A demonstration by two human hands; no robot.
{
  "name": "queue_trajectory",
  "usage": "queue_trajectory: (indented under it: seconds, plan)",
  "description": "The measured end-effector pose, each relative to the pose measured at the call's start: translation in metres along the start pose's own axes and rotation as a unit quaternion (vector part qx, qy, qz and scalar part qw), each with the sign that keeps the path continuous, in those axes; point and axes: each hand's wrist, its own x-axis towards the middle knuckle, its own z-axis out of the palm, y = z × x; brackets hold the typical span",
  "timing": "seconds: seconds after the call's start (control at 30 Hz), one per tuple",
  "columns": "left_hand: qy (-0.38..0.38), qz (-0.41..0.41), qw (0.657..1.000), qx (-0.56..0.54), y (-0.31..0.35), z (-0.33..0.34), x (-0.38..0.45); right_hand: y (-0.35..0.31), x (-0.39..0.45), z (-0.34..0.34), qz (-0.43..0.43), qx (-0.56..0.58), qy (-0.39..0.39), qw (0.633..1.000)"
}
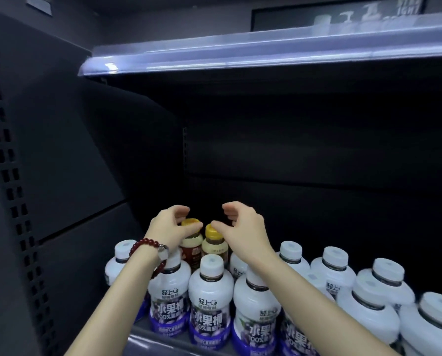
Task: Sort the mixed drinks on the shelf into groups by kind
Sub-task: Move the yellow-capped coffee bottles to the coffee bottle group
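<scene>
White bottles with purple labels are crowding the front of the shelf, nearest the camera. Behind them, two yellow-capped bottles are standing side by side at the back. Both arms are reaching over the white row: the left hand is curling loosely around one yellow cap, fingers spread, while the right hand is hovering half-curled with its thumb at the other cap.
</scene>
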Motion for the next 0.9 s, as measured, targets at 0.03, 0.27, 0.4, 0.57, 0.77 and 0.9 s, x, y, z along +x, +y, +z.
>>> queue_trajectory:
  seconds: [0.03,0.27,0.4,0.57,0.77,0.9]
  plan:
    - [0.004,-0.013,1.0,0.004,-0.001,0.0,0.003,0.003,0.001,0.001,0.021,-0.002,-0.016,1.0]
    - [-0.111,-0.091,0.987,0.076,-0.005,-0.001,0.014,0.009,0.007,0.013,0.085,-0.076,-0.1,0.988]
    - [-0.117,-0.099,0.985,0.079,-0.008,0.001,0.019,0.01,0.01,0.017,0.088,-0.109,-0.089,0.986]
    - [-0.069,-0.09,0.992,0.049,-0.018,0.002,0.018,0.011,0.014,0.024,0.093,-0.11,-0.053,0.988]
    - [0.016,0.044,0.998,-0.047,0.016,-0.014,0.006,-0.011,0.003,-0.005,0.017,-0.007,0.042,0.999]
    - [0.055,0.142,0.979,-0.135,0.066,-0.019,-0.012,-0.039,-0.006,-0.049,-0.043,0.033,0.124,0.991]
